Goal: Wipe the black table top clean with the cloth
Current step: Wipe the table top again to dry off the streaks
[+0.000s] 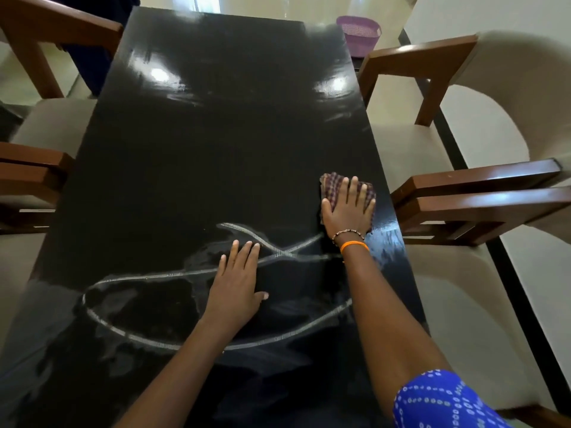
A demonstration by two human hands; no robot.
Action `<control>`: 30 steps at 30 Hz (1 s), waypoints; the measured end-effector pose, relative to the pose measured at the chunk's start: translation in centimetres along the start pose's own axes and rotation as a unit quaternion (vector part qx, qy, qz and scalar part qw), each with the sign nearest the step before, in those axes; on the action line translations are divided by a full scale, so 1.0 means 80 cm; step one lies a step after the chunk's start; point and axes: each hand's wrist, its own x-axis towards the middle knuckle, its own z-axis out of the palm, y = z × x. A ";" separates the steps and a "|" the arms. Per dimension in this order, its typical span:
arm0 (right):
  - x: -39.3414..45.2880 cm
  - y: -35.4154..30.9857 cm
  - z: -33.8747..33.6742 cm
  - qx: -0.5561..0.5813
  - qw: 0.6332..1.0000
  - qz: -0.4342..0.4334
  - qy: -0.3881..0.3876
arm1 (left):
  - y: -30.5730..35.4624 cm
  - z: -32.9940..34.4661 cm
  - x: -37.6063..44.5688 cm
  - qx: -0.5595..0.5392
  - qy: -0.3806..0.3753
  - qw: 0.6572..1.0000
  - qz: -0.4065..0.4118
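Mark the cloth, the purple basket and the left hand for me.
cloth (330, 183): head view, checked corner above the fingers.
purple basket (360, 34): head view, mesh front wall.
left hand (236, 288): head view, back of the hand, flat on the table.

No readable text, label, brand, number or sign shows anywhere; the pale curved streaks (191, 273) on the black desk (216, 134) form no letters.

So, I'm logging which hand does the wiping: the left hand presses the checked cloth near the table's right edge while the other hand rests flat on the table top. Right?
Not quite. In the head view the right hand presses the checked cloth near the right edge; the left hand rests flat on the black table top.
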 end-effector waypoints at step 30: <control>-0.245 -0.507 0.107 0.025 0.883 -0.460 -0.089 | -0.306 -0.038 -0.177 -0.138 0.129 0.958 -0.214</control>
